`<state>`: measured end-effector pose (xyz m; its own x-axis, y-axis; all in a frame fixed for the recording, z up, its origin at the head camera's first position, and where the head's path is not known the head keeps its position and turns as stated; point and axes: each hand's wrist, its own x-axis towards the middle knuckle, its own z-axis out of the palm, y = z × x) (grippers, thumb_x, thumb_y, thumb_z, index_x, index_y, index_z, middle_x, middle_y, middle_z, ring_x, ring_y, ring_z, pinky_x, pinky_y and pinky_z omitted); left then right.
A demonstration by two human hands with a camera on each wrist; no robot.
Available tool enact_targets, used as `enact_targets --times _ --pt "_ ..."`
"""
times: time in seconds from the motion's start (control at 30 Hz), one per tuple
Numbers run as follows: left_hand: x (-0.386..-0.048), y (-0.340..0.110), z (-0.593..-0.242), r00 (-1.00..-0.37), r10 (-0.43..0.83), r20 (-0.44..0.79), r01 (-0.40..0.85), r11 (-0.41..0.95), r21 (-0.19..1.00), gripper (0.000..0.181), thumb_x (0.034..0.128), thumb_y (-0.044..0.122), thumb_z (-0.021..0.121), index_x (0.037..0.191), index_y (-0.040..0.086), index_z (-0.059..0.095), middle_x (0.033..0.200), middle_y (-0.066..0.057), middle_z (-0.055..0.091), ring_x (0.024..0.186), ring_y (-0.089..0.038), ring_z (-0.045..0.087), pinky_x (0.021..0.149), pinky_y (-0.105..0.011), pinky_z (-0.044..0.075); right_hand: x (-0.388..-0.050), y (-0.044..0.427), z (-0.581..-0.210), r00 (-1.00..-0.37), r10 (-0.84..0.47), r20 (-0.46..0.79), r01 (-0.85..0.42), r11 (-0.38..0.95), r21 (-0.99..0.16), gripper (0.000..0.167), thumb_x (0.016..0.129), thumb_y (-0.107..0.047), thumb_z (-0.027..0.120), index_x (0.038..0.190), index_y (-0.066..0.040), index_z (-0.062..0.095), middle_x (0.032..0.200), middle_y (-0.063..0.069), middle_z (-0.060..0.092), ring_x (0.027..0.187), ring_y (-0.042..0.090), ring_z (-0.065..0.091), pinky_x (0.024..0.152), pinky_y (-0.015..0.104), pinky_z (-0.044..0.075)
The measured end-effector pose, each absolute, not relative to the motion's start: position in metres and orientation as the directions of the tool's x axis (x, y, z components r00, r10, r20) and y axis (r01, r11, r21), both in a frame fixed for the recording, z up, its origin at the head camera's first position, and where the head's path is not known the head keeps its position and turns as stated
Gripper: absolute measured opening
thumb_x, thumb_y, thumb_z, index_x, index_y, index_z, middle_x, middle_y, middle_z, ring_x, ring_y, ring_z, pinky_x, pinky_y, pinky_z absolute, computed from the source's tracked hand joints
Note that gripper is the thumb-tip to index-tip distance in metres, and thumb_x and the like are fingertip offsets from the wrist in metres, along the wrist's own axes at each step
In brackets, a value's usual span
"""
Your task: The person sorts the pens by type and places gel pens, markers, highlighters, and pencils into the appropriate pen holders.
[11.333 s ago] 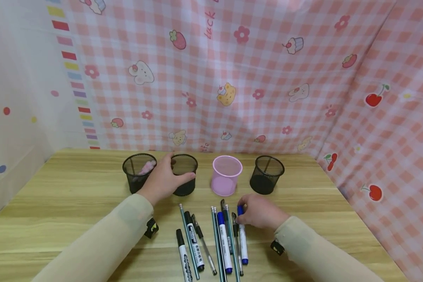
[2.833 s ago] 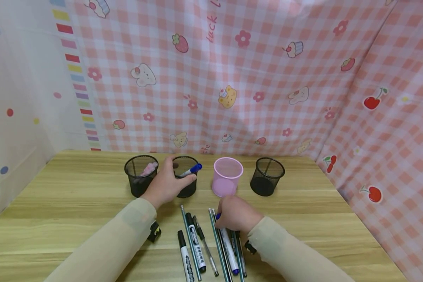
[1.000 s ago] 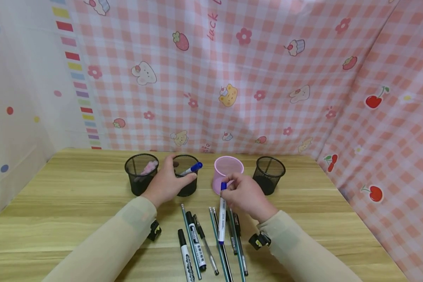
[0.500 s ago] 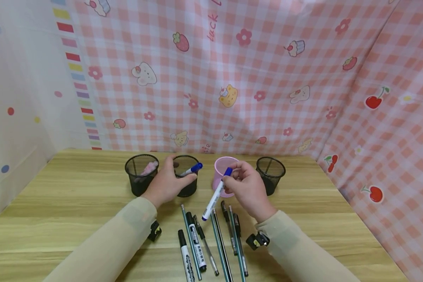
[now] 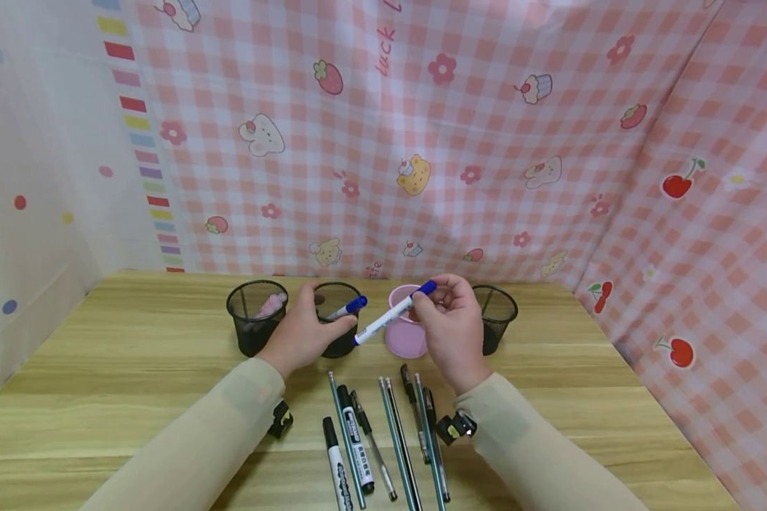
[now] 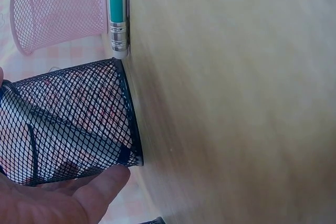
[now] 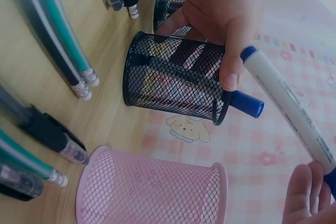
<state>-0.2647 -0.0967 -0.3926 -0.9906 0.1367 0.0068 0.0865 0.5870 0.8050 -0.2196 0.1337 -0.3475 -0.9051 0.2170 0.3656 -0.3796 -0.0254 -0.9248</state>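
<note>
My left hand grips a black mesh pen cup, thumb on the near side of its rim. A blue-capped marker leans inside that cup, cap above the rim. In the left wrist view its body shows through the mesh, beside the fingers. My right hand pinches a second white marker near its blue cap. This marker is slanted in the air before the pink mesh cup, its lower blue end near the gripped cup's rim. The right wrist view shows that marker outside the cup.
At left, another black cup contains a fuzzy pink item. A further black cup stands partly behind my right hand. In front lie black-capped markers, green pencils and black gel pens.
One blue-capped marker has gone from the table into the gripped cup. My right hand has since lifted the second one and tilted it leftward towards that cup. My left hand stays in place.
</note>
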Motion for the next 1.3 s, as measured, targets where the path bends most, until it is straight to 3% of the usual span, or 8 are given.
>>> enact_targets --times 0.23,0.77,1.03,1.3 --pt "-0.265 -0.096 -0.393 -0.99 0.142 0.026 0.105 0.585 0.804 0.106 0.093 0.06 0.071 0.168 0.013 0.012 0.167 -0.018 0.037 0.148 -0.042 0.046 0.119 -0.062 0.04 -0.226 0.128 -0.346 -0.868 0.268 0.419 -0.447 -0.05 -0.893 0.026 0.096 0.009 0.066 0.118 0.002 0.054 0.09 0.002 0.065 0.074 0.01 0.071 0.074 0.026 0.063" --pt "-0.265 -0.096 -0.393 -0.99 0.137 0.027 0.102 0.574 0.813 0.106 0.0931 0.062 0.071 0.167 0.013 0.014 0.165 -0.017 0.039 0.147 -0.041 0.047 0.117 -0.062 0.041 -0.237 0.118 -0.348 -0.85 0.307 0.429 -0.464 -0.046 -0.885 0.025 0.096 0.007 0.069 0.116 0.001 0.055 0.091 0.001 0.065 0.074 0.01 0.071 0.075 0.025 0.063" --pt "-0.265 -0.096 -0.392 -0.992 0.128 0.007 0.081 0.581 0.81 0.107 0.0924 0.065 0.07 0.168 0.015 0.013 0.166 -0.017 0.038 0.148 -0.041 0.046 0.118 -0.062 0.04 -0.239 0.113 -0.353 -0.848 0.288 0.446 -0.466 0.0 -0.885 0.023 0.096 0.008 0.068 0.115 0.002 0.055 0.097 0.014 0.066 0.077 0.008 0.072 0.077 0.025 0.063" --pt "-0.263 -0.095 -0.39 -0.991 0.133 0.005 0.082 0.577 0.812 0.107 0.0929 0.063 0.07 0.168 0.014 0.012 0.167 -0.018 0.037 0.149 -0.042 0.044 0.119 -0.062 0.039 -0.238 0.11 -0.356 -0.848 0.26 0.462 -0.468 0.041 -0.883 0.024 0.098 0.006 0.067 0.118 0.007 0.055 0.098 0.017 0.067 0.078 0.008 0.072 0.078 0.024 0.063"
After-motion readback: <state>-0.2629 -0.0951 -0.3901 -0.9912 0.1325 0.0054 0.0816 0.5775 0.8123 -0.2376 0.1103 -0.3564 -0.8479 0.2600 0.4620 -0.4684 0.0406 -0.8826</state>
